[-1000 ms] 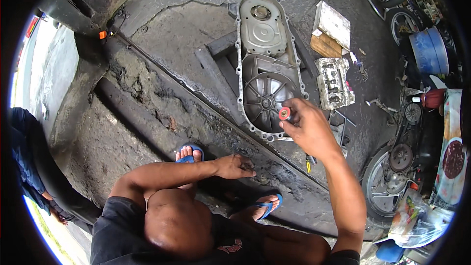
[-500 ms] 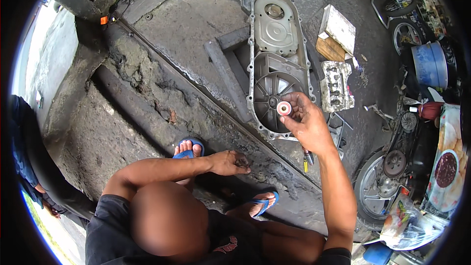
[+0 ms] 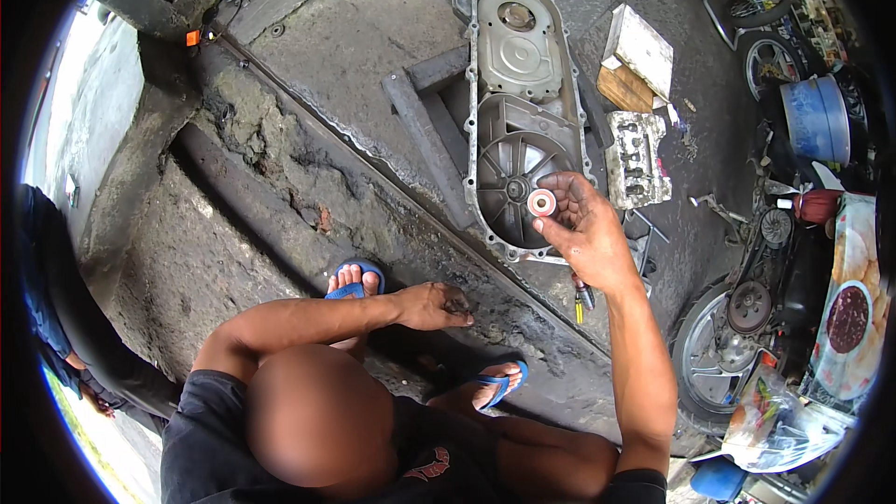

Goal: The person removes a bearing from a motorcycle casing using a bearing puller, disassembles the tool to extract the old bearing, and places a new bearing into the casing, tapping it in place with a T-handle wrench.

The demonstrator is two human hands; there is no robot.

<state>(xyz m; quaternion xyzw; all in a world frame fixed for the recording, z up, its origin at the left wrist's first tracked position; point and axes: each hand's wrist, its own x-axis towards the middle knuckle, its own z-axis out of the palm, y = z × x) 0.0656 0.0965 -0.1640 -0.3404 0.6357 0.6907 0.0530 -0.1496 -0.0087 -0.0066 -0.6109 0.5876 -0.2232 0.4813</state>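
Note:
In my right hand (image 3: 590, 233) a small ring-shaped ball bearing (image 3: 541, 203) with a reddish face is pinched between thumb and fingers. It is held over the lower end of a long grey metal engine cover (image 3: 519, 51), whose inside has a round ribbed hollow. The cover lies across a square metal frame (image 3: 431, 135) on the ground. My left hand (image 3: 434, 306) hangs loosely above the ground by my feet, empty, its fingers partly bent and apart.
Right of the cover are a cylinder head-like metal block (image 3: 638, 159) and a white box (image 3: 640, 49) on wood. A yellow-tipped screwdriver (image 3: 580, 303) lies near my right wrist. Motorcycle parts, a wheel (image 3: 714, 359) and a blue bucket (image 3: 814, 121) stand at the right. A person's dark-clad legs (image 3: 89, 308) show at left.
The bearing has tilted slightly in my right fingers, its face turned more toward view. The whole scene has shifted a little left and up; my left hand stays put.

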